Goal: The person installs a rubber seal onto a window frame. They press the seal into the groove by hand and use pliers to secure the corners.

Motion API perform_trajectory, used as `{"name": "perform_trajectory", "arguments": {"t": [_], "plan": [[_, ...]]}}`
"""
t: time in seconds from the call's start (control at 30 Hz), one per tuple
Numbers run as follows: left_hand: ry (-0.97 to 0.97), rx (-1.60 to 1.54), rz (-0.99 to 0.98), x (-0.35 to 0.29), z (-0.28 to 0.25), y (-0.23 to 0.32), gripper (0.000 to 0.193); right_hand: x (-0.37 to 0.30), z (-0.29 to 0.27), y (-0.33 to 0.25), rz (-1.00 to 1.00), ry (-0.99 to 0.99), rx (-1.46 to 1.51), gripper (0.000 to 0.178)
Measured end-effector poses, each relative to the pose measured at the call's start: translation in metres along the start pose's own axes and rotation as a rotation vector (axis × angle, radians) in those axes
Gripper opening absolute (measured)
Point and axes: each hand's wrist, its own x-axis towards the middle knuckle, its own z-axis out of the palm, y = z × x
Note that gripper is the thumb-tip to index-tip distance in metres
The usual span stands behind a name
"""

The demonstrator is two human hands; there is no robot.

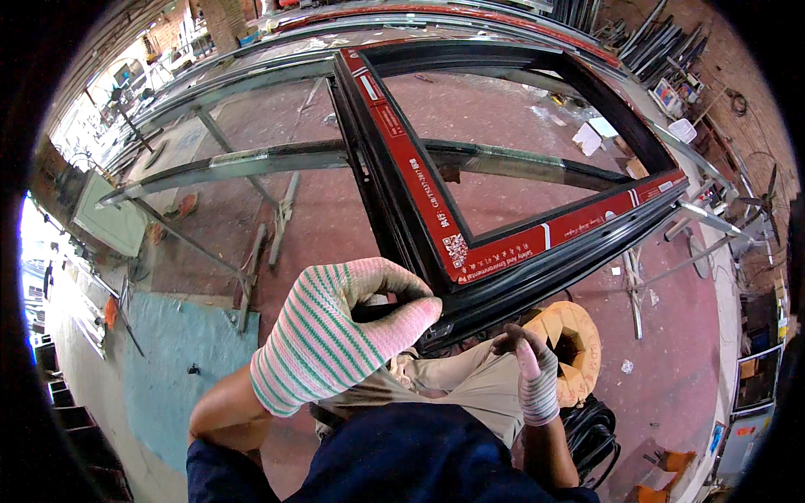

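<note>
My left hand [335,331], in a pink-and-white glove with green stripes, is closed at the near-left corner of a black window frame [390,201]. Thumb and fingers pinch a dark strip [375,312], mostly hidden by the glove. Red protective film with print covers the frame's top face. Lower and to the right, my gloved right hand [537,377] is held below the frame's near edge, its darkened fingers curled together; what they hold, if anything, cannot be made out. Beside it is a thick orange-wrapped ring [572,339].
The frame rests on a metal rack with padded crossbars [243,168]. A coil of black strip or cable [591,436] lies at my right. A blue-green mat [159,369] covers floor at left. Long profiles [662,54] lean at the far right, near a standing fan [765,201].
</note>
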Motion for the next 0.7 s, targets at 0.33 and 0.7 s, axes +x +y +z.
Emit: {"name": "perform_trajectory", "arguments": {"t": [0.33,0.7], "plan": [[-0.105,-0.108,-0.184,0.0057,-0.0047,0.002,0.022,-0.0001,0.0032,0.0001,0.033,-0.04,0.053,0.036],[-0.153,-0.29,-0.282,0.0085,-0.0089,0.0009,0.019,-0.0009,-0.0011,0.0067,0.057,-0.048,0.106,0.035]]}}
